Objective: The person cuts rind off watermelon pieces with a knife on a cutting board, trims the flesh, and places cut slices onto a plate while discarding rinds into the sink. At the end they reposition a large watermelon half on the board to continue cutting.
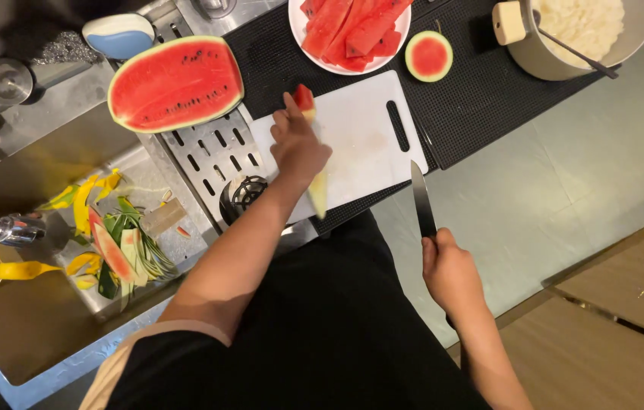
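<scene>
Left hand (pixel 297 144) over white cutting board (pixel 352 144), fingers curled around watermelon wedge (pixel 305 102), red tip up, pale rind end hanging blurred below the wrist. Right hand (pixel 451 273) off board's near edge, fist closed on knife (pixel 421 201), blade pointing away. Halved watermelon (pixel 175 83) sits left; plate of slices (pixel 352 34) beyond board.

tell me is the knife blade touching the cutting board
No, the knife in the right hand hangs off the cutting board's edge, over the floor.
</scene>
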